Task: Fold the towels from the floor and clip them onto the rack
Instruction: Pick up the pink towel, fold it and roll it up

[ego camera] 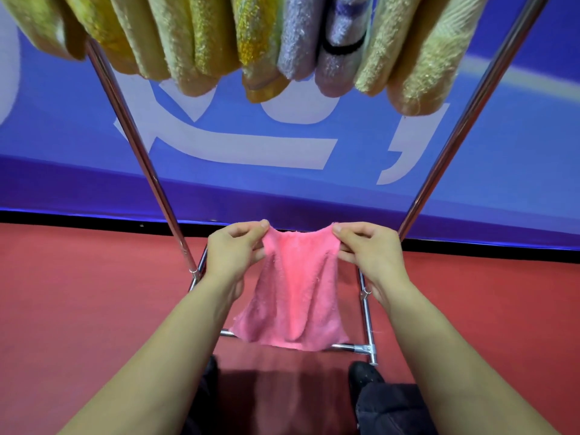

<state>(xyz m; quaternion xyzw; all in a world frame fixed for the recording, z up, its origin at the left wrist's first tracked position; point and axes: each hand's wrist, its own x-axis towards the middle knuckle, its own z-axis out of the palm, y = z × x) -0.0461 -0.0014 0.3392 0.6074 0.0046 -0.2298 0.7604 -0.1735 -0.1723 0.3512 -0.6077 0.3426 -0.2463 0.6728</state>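
A small pink towel [293, 290] hangs in front of me, held up by its two top corners. My left hand [233, 246] pinches the left corner between thumb and fingers. My right hand [365, 246] pinches the right corner the same way. The towel's lower edge flares out just above the rack's bottom bar. The metal rack [135, 142] rises on both sides of my hands. Several folded towels hang from its top: yellow and cream towels [201, 42], lilac towels [301, 39] in the middle, and a pale cream towel [423, 58] at the right.
The rack's slanted chrome posts [464, 127] and its base bars [365, 315] frame the space around my hands. A red floor [78, 293] runs below, with a blue banner wall [314, 171] behind. My dark shoe [364, 376] stands by the rack's front right foot.
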